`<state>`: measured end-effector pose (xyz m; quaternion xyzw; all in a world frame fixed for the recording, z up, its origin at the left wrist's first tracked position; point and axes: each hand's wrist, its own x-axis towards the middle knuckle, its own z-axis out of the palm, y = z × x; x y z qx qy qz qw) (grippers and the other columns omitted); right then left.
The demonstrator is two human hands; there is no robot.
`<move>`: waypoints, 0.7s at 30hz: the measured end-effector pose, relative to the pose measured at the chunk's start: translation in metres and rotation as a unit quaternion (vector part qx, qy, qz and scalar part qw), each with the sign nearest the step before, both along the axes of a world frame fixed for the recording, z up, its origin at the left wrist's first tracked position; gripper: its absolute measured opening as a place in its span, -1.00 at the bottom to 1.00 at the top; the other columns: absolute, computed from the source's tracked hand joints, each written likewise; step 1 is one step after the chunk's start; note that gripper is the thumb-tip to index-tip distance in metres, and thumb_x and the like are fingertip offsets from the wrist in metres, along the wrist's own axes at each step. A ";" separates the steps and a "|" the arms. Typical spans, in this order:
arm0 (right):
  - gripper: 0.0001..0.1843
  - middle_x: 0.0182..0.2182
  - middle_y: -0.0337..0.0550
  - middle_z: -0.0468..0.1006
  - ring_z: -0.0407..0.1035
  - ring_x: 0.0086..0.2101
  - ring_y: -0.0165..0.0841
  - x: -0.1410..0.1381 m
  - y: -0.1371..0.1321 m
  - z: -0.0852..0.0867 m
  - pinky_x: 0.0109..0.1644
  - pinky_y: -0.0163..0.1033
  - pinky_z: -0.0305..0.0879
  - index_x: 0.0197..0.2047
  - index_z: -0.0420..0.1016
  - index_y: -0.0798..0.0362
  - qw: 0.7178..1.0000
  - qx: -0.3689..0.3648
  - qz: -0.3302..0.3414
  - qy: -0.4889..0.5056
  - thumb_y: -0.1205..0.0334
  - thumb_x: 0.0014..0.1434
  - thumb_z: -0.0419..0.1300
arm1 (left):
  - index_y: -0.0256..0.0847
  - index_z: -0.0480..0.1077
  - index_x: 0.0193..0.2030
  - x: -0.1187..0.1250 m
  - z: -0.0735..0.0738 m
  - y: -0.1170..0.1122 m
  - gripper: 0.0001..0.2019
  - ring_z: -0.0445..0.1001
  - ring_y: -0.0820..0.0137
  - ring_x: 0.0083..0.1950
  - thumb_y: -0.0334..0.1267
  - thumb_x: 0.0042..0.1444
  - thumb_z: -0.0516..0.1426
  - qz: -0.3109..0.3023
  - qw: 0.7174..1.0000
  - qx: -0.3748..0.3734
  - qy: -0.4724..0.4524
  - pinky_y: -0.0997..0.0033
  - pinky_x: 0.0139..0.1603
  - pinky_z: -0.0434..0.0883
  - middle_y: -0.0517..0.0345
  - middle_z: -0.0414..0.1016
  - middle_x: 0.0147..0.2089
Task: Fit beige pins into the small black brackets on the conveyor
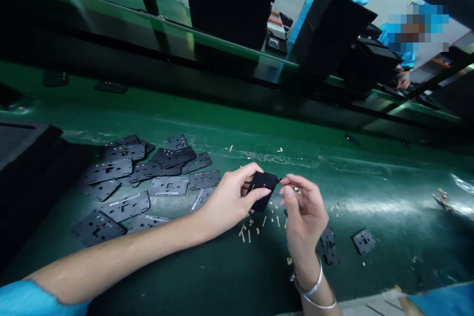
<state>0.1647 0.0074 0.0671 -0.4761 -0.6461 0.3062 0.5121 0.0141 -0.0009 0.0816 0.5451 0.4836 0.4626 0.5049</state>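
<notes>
My left hand [231,200] pinches a small black flat plate [262,188] between thumb and fingers, holding it above the green table surface [222,276]. Close beside it, my right hand [303,210] has its fingertips pinched together at the plate's right edge, on something tiny that I cannot make out. A silver bracelet [311,291] sits on the right wrist. Small pale strips [246,232] lie scattered on the table under both hands.
Several black cut-out plates [129,182] are spread to the left. Two more black plates [365,241] lie to the right. A dark tray stack [25,158] stands at far left. Beyond a green rail [222,47], black boxes and people in blue coats.
</notes>
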 end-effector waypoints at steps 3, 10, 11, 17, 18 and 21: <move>-0.85 -0.34 -0.19 0.49 0.36 -0.44 -0.43 0.002 0.002 0.002 -0.44 -0.32 0.27 -0.16 0.43 -0.01 0.998 -0.047 0.006 0.049 0.27 0.16 0.15 | -0.23 0.21 -0.39 0.001 0.004 0.003 -0.89 0.34 0.51 -0.44 -0.39 0.04 0.12 -0.013 0.996 -0.049 -0.071 0.54 -0.41 0.30 0.29 0.32 -0.47; -0.94 -0.45 -0.27 0.43 0.27 -0.55 -0.50 0.003 0.006 0.004 -0.51 -0.37 0.19 -0.37 0.43 0.04 0.995 -0.089 0.036 0.040 0.26 0.09 0.23 | -0.23 0.24 -0.38 0.001 0.002 0.000 -0.92 0.32 0.49 -0.43 -0.36 0.06 0.11 -0.021 0.999 -0.024 -0.025 0.52 -0.41 0.29 0.28 0.30 -0.47; -0.94 -0.46 -0.28 0.42 0.27 -0.55 -0.50 0.003 0.006 0.004 -0.50 -0.37 0.19 -0.37 0.43 0.04 0.995 -0.089 0.036 0.026 0.26 0.10 0.23 | -0.22 0.25 -0.37 0.001 0.000 -0.001 -0.93 0.31 0.49 -0.43 -0.36 0.08 0.11 -0.020 1.000 -0.012 -0.007 0.52 -0.40 0.29 0.28 0.31 -0.47; -0.95 -0.44 -0.28 0.40 0.28 -0.53 -0.49 0.002 0.004 0.003 -0.45 -0.36 0.21 -0.36 0.37 0.02 0.995 -0.030 0.035 -0.083 0.29 0.15 0.15 | -0.22 0.24 -0.39 -0.001 -0.002 -0.004 -0.92 0.21 0.52 -0.50 -0.41 0.11 0.07 0.009 0.992 0.063 0.106 0.53 -0.47 0.19 0.31 0.23 -0.53; -0.95 -0.43 -0.28 0.39 0.27 -0.53 -0.49 0.001 0.003 0.002 -0.43 -0.36 0.22 -0.37 0.36 0.02 0.995 -0.018 0.030 -0.097 0.30 0.15 0.14 | -0.22 0.24 -0.39 -0.001 -0.003 -0.005 -0.92 0.21 0.52 -0.50 -0.41 0.11 0.06 0.012 0.991 0.067 0.112 0.53 -0.48 0.19 0.31 0.22 -0.53; -0.95 -0.42 -0.28 0.39 0.28 -0.52 -0.49 -0.001 0.003 0.001 -0.42 -0.35 0.24 -0.37 0.36 0.01 0.994 -0.008 0.025 -0.105 0.31 0.14 0.14 | -0.22 0.23 -0.39 0.001 -0.005 -0.006 -0.92 0.25 0.52 -0.49 -0.39 0.12 0.05 0.013 0.992 0.063 0.107 0.53 -0.48 0.21 0.29 0.24 -0.51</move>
